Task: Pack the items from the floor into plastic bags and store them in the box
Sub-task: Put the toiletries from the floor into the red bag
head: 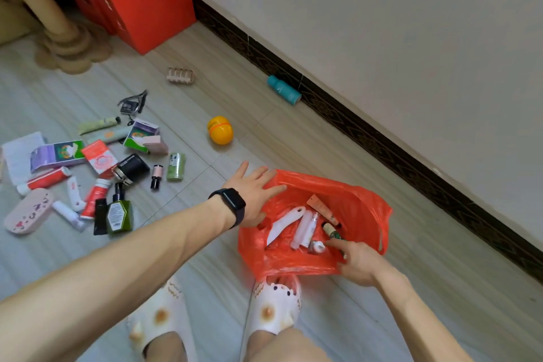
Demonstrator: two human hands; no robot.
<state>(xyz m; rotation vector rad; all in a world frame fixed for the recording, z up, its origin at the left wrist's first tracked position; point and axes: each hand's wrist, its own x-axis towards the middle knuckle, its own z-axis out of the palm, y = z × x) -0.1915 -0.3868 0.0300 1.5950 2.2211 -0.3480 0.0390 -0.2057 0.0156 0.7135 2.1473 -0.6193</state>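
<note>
Head view looks down on the red plastic bag (361, 206), which sits open on the floor just past the toes of my slippers (273, 306). My left hand (252, 194) lies flat on the bag's far left rim with its fingers straight and spread, pressing the mouth open rather than gripping it. My right hand (358, 261) is at the near right edge, fingers curled around a small green bottle (333, 232) that is partly inside the bag. Already in there are a white plastic knife (285, 225), some white tubes (304, 226) and a pink tube (321, 209). Most of the job is still out on the floor: a pile (97, 173) of tubes, cartons and bottles lies well to my left, a yellow ball (220, 130) sits between the pile and the wall, and a teal bottle (283, 89) rests against the skirting. A red box (141, 0) stands in the corner, and I take it to be the one meant for storage. As I see it, the weak point is my left hand: with nothing pinched, the thin film could slip out and the mouth fold shut over the bottle. The knife's tip could also poke through the film once more weight lands on it, and the ball and teal bottle may roll away if nudged.
</note>
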